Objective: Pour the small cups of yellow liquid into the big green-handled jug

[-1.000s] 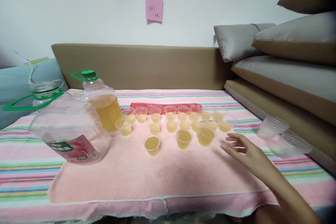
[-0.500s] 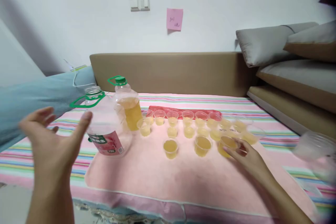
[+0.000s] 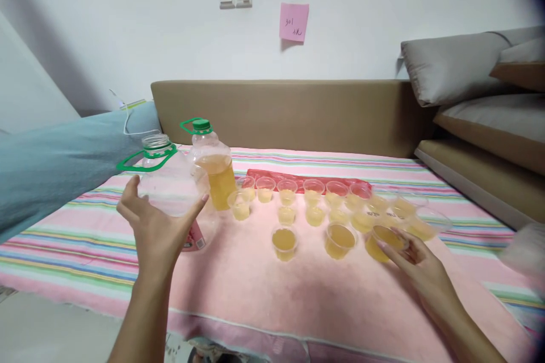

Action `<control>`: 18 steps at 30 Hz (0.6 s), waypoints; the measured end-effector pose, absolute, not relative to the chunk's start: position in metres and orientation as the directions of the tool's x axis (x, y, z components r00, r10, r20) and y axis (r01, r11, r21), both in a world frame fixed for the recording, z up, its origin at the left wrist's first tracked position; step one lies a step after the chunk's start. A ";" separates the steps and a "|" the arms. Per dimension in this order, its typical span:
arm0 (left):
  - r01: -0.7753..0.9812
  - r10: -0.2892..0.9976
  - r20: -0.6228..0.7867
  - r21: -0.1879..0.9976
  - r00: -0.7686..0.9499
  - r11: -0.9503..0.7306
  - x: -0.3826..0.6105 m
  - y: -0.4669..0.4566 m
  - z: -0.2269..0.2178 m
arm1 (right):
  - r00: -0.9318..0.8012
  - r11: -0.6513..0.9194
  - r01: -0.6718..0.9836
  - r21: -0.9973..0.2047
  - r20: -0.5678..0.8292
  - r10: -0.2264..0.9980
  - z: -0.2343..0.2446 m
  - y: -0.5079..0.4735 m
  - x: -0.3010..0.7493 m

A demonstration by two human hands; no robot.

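My left hand (image 3: 159,224), thumb and fingers spread wide, is in front of the uncapped clear plastic jug (image 3: 170,187) with a green handle. It covers most of the pink label; whether it touches the jug I cannot tell. My right hand (image 3: 419,258) is closed on the rim and side of a clear plastic cup (image 3: 385,243) of yellow liquid, at the right end of the front row. Two similar filled cups, a middle one (image 3: 339,241) and a left one (image 3: 284,243), stand beside it. Behind them are several more cups (image 3: 314,195) with yellow liquid.
A green-capped jug (image 3: 215,176), partly full of yellow liquid, stands behind the uncapped one. A red plastic wrapper (image 3: 272,177) lies behind the cups. The pink cloth (image 3: 255,295) covers part of a striped sheet (image 3: 85,238). Cushions (image 3: 477,125) are stacked at the right.
My left hand has moved right, from beside the uncapped jug to in front of its label. My right hand stays at the same cup. The whole view has shifted slightly.
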State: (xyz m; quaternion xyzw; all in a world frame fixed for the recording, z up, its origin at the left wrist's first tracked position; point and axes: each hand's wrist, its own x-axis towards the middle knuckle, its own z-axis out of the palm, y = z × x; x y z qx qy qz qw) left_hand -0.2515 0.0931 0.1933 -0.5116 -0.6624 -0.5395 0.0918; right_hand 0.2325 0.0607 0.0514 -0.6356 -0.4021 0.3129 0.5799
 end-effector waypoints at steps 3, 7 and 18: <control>0.741 0.601 0.628 0.666 -0.494 -0.087 -0.251 0.092 0.195 | 0.500 0.024 0.104 -0.994 0.074 0.863 0.045 0.063 0.233; 0.706 0.596 0.632 0.692 -0.495 -0.147 -0.254 0.087 0.197 | 0.529 0.039 0.122 -0.992 0.098 0.843 0.043 0.062 0.232; 0.769 0.718 0.678 0.540 -0.156 -0.343 -0.271 0.044 0.198 | 0.554 0.092 0.222 -0.971 0.203 0.807 0.097 0.032 0.236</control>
